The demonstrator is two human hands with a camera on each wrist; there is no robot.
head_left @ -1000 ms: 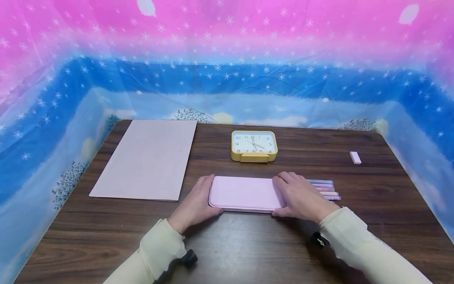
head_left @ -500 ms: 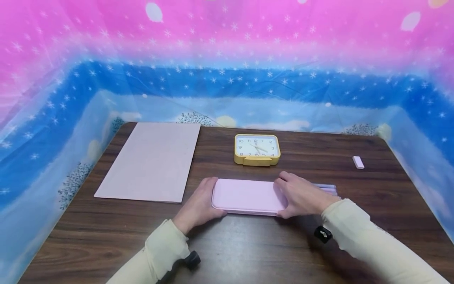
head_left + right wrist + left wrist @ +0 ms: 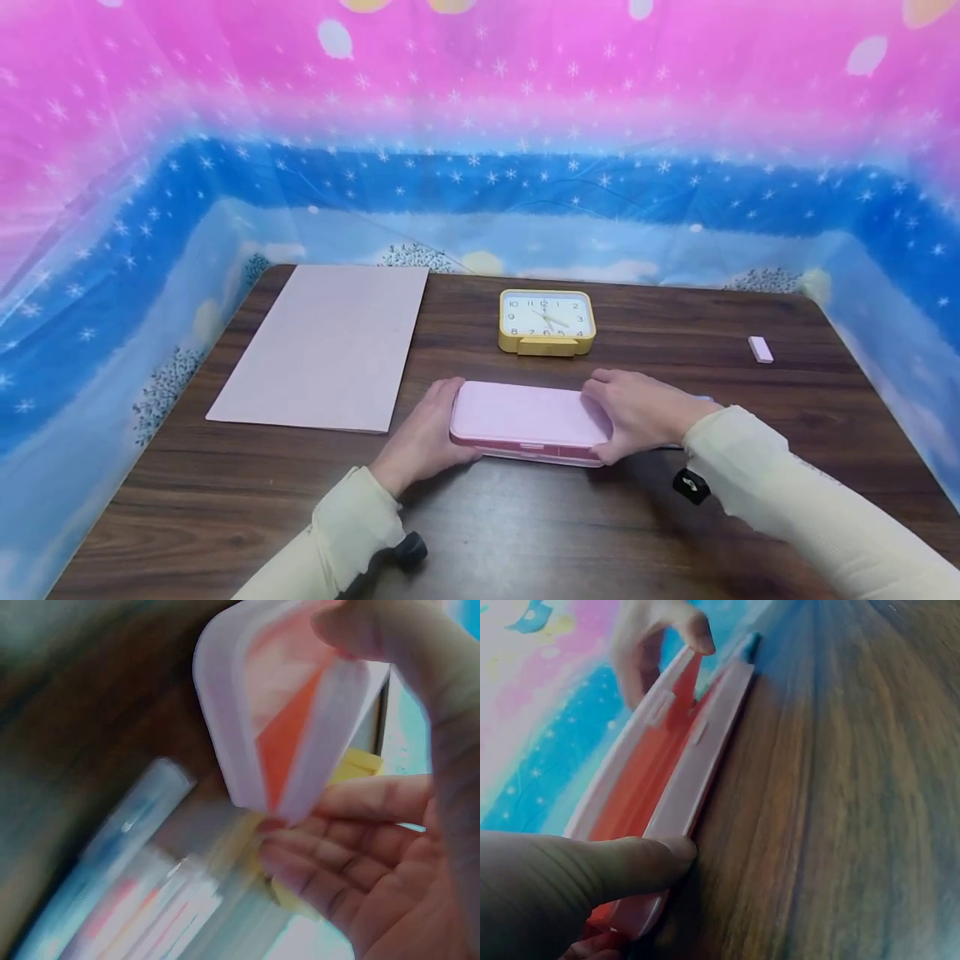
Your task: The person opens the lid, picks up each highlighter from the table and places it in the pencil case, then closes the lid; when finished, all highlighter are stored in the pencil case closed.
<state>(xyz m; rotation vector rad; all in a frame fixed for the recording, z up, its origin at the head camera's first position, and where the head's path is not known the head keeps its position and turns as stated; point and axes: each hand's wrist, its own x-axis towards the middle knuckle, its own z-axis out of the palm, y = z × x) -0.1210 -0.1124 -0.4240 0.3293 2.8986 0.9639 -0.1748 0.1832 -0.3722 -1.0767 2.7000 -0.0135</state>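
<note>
A pink pencil case (image 3: 528,412) lies in the middle of the table, its lid raised a little along the front edge. In the left wrist view a red-orange inside shows between lid (image 3: 622,761) and base (image 3: 697,757). My left hand (image 3: 423,429) grips the left end, with the thumb pressed on the base's front wall. At the right end my right hand (image 3: 639,410) holds the lid, its thumb at the lid's front edge. Several pens (image 3: 142,892) lie beside the case, mostly hidden behind my right hand in the head view.
A yellow clock (image 3: 546,323) stands behind the case. To the left lies a large pale sheet or board (image 3: 322,346). A small white eraser-like block (image 3: 761,349) is at the far right of the brown table (image 3: 517,533). A patterned cloth (image 3: 480,183) surrounds the table.
The pencil case's lid was down and has come up at the front, most at the right end, with my right hand on it. My left hand keeps its grip. The view has shifted slightly.
</note>
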